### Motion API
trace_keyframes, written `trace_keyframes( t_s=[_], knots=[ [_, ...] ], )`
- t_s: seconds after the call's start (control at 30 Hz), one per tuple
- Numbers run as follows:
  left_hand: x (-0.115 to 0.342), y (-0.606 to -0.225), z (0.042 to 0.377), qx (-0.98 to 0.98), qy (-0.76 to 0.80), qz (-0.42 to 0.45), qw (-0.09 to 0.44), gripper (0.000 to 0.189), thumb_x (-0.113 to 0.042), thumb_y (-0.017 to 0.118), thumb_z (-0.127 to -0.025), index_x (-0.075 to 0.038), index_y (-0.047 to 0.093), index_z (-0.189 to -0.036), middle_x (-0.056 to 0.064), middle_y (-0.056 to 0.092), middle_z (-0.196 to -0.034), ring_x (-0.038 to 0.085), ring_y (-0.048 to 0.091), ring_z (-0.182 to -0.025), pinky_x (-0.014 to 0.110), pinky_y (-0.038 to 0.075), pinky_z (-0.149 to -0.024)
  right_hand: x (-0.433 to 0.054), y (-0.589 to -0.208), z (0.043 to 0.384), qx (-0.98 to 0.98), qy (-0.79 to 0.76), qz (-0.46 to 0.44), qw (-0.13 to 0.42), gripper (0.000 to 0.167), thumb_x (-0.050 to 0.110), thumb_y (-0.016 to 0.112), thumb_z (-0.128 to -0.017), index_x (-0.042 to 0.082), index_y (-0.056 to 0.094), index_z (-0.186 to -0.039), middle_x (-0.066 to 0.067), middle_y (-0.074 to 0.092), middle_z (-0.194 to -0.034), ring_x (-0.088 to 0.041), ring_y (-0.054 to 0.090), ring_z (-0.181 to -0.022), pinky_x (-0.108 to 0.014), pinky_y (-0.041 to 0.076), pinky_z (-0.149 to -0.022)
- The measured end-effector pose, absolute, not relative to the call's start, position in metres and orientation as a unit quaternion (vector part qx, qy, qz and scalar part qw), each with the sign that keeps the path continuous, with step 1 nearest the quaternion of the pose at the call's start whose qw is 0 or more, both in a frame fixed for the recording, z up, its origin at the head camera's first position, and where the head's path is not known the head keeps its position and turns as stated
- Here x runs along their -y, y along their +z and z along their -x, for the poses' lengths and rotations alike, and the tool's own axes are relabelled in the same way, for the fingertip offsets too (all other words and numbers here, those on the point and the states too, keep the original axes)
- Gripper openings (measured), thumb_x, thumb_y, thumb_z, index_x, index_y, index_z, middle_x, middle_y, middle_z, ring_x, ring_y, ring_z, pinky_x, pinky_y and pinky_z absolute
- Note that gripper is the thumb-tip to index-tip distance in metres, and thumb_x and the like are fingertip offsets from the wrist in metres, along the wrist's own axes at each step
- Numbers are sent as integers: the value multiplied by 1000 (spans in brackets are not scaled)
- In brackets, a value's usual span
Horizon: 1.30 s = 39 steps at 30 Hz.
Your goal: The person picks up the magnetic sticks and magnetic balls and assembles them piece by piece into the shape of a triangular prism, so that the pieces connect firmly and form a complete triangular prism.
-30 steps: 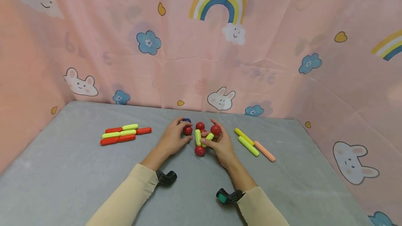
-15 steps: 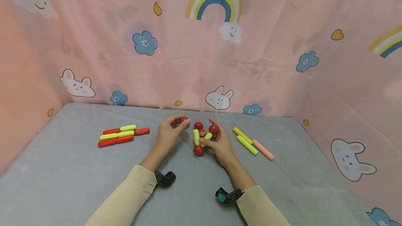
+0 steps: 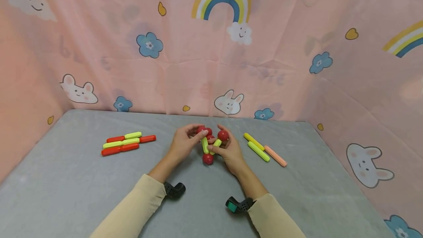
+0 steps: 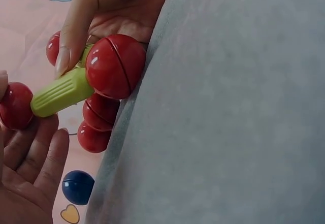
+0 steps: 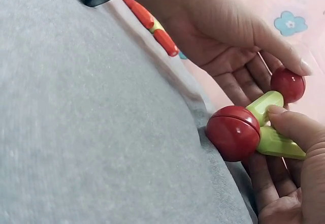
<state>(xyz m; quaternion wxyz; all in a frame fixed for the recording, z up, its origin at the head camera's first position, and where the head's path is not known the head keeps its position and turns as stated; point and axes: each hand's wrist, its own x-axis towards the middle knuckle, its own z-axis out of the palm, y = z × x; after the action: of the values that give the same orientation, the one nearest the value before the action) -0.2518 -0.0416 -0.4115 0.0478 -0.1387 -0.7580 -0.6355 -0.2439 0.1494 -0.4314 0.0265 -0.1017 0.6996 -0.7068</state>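
1. Currently, left hand (image 3: 183,141) pinches a red ball (image 5: 288,85) at one tip of the V-set green sticks (image 3: 205,145) — all between both hands.
2. Right hand (image 3: 231,153) pinches the sticks near their joint ball (image 3: 208,159).
3. Risk — an off-axis push could skid the held ball or twist the joint loose.

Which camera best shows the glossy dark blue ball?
The left wrist view: the glossy dark blue ball shows large there, most of its surface visible. I can't spot it in the head or right wrist view.
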Motion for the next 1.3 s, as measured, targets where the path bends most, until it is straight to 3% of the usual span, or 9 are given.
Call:
trace_keyframes(
  t_s=[0.2, 0.43, 0.7, 0.87, 1.3],
  knots=[
    [42, -410, 252, 777, -613, 137, 41, 45, -35, 71, -95, -6, 67, -130, 10, 75, -117, 21, 67, -103, 31, 57, -86, -150, -432, 245, -715, -690, 105, 28, 85, 1, 77, -85, 12, 33, -157, -21, 67, -118, -12, 67, -97, -19, 56, -89],
    [38, -412, 252, 788, -600, 137, 4, 37, -32, 71, -95, -9, 70, -125, 8, 75, -116, 22, 69, -109, 36, 55, -91, -151, -432, 244, -712, -693, 108, 39, 78, 1, 75, -88, 10, 35, -155, -5, 69, -110, -7, 71, -93, -21, 57, -89],
    [42, -421, 257, 741, -668, 73, -20, 44, -29, 72, -95, -2, 65, -129, 19, 73, -117, 13, 71, -89, 32, 62, -75, -150, -432, 244, -706, -698, 114, 32, 75, 2, 75, -89, 8, 36, -153, -19, 71, -111, -8, 72, -93, -22, 58, -88],
    [43, -420, 258, 718, -692, 57, -42, 47, -26, 71, -95, 1, 62, -133, 21, 70, -123, 12, 72, -92, 31, 62, -75, -150, -432, 245, -707, -698, 114, 33, 76, 2, 75, -89, 8, 36, -153, -20, 70, -113, -8, 72, -93, -22, 58, -88],
    [47, -415, 256, 688, -715, 77, -95, 47, -19, 68, -97, 0, 56, -139, 22, 63, -136, 9, 70, -95, 30, 61, -82, -149, -432, 244, -696, -710, 104, 29, 72, 1, 73, -89, 7, 37, -152, -9, 72, -106, -8, 72, -91, -21, 57, -89]
  ],
)
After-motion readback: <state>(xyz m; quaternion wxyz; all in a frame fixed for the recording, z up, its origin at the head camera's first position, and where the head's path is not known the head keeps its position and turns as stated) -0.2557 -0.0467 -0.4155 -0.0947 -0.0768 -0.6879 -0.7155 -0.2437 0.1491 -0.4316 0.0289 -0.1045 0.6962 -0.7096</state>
